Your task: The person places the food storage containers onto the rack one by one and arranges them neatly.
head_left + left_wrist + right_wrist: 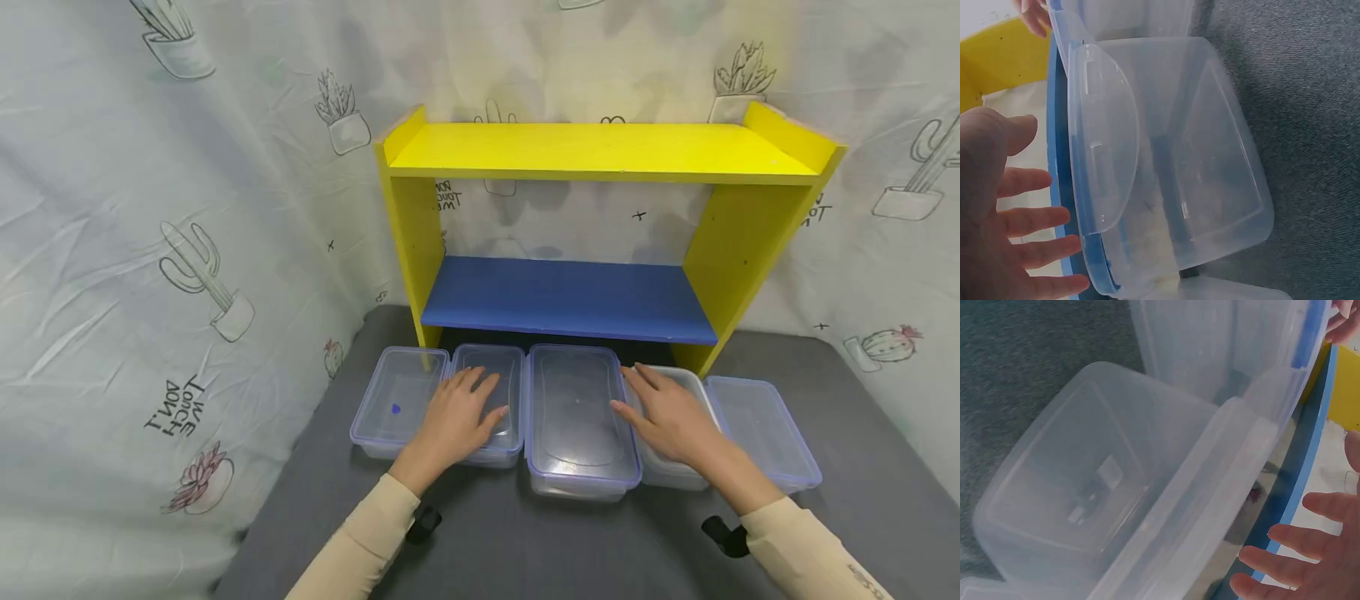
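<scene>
A row of clear plastic food containers stands on the dark grey surface. My left hand [453, 419], fingers spread, is over a blue-rimmed container [510, 367] second from the left. Just right of it is a larger lidded container [577, 408], the middle one. My right hand [670, 417] hovers with spread fingers over a pale-rimmed container [678, 475] right of the middle one. In the left wrist view the left hand [991, 219] holds nothing and its fingers are near the lid's edge. The right wrist view shows the right hand [1329, 550] also gripping nothing.
Another container [397, 392] with a small blue spot stands at the row's left end. At the right end is a clear, blue-edged container [761, 425]. Behind the row rises a yellow shelf unit [600, 150] with a blue shelf [562, 292]. Patterned cloth [262, 167] hangs around.
</scene>
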Tool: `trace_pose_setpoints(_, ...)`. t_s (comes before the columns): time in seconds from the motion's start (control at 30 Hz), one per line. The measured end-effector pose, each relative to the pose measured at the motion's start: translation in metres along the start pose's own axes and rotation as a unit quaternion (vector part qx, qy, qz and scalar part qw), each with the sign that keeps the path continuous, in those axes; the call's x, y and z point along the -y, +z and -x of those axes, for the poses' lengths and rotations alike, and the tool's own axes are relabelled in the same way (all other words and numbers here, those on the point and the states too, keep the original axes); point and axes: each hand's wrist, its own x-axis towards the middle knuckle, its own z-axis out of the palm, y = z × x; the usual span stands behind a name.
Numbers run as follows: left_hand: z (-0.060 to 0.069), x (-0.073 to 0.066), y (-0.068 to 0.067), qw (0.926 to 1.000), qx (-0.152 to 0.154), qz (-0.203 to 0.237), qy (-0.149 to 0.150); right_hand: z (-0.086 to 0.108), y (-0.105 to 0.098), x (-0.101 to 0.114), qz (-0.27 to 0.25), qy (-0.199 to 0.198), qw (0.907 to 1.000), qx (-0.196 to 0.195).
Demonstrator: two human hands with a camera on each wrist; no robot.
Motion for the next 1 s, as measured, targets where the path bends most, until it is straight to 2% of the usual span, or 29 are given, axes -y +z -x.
trace_pose_setpoints(0.1,0.0,0.002,-0.001,0.9999,-0.017,0.0,0.001,0.004,-0.002,-0.005,-0.002,0.002,0.9999,-0.011)
trace_pose_setpoints(0.2,-0.004,0.008,-0.007,0.9994,-0.032,0.0,-0.011,0.007,-0.005,-0.01,-0.005,0.006,0.9995,-0.031)
trace_pose_setpoints(0.27,-0.009,0.014,-0.012,0.9983,-0.04,0.019,-0.037,0.01,-0.007,-0.015,-0.007,0.011,0.9989,-0.046)
trace_pose_setpoints(0.33,-0.016,0.021,-0.02,0.9935,-0.049,0.064,-0.08,0.012,-0.01,-0.02,-0.009,0.019,0.9981,-0.057)
trace_pose_setpoints(0.4,-0.024,0.03,-0.03,0.9808,-0.058,0.128,-0.135,0.014,-0.013,-0.025,-0.012,0.031,0.9977,-0.06)
trace_pose_setpoints(0.5,-0.035,0.047,-0.041,0.9524,-0.082,0.206,-0.209,0.017,-0.017,-0.031,-0.021,0.047,0.9974,-0.05)
trace_pose_setpoints(0.63,-0.042,0.072,-0.044,0.9222,-0.098,0.249,-0.28,0.018,-0.021,-0.037,-0.032,0.058,0.9964,-0.052)
trace_pose_setpoints(0.73,-0.042,0.083,-0.038,0.9042,-0.094,0.27,-0.317,0.019,-0.024,-0.04,-0.03,0.062,0.9955,-0.065)
trace_pose_setpoints(0.83,-0.043,0.087,-0.033,0.8929,-0.097,0.287,-0.333,0.022,-0.026,-0.044,-0.023,0.062,0.9948,-0.078)
trace_pose_setpoints(0.93,-0.047,0.089,-0.031,0.8874,-0.112,0.307,-0.325,0.025,-0.028,-0.048,-0.019,0.064,0.9941,-0.086)
trace_pose_setpoints(1.0,-0.051,0.09,-0.03,0.8867,-0.124,0.318,-0.312,0.029,-0.03,-0.051,-0.016,0.069,0.9933,-0.092)
